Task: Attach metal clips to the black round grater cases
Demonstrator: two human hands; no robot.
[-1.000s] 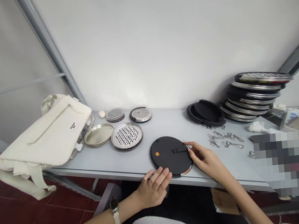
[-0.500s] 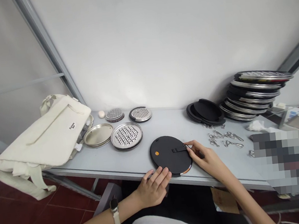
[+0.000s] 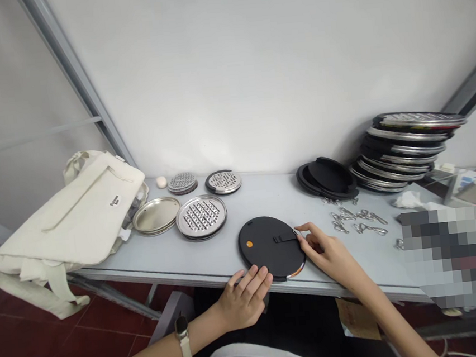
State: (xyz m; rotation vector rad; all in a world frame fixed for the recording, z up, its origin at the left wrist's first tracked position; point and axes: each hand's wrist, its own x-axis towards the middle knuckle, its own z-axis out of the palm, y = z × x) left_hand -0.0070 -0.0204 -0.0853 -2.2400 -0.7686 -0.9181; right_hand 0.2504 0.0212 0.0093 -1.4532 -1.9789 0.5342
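A round black disc [image 3: 266,260] lies on the table near its front edge, with an orange dot and a raised black tab on top. At its rim, near the tab's end, the thumb and forefinger of my right hand [image 3: 323,251] pinch a small shiny metal wire piece, mostly hidden. My left hand [image 3: 245,298] rests with fingers stretched out on the disc's near left edge. Right of the disc lie several loose metal wire pieces [image 3: 345,218]. To its left stands a stack topped by a round metal grater plate [image 3: 202,215].
Plain metal discs [image 3: 157,214], smaller grater discs [image 3: 225,181] and a cream bag [image 3: 85,210] are on the left. Black round covers [image 3: 333,178] and a tall leaning stack of grater discs [image 3: 404,157] stand at the back right. A wall [image 3: 253,76] rises behind the table.
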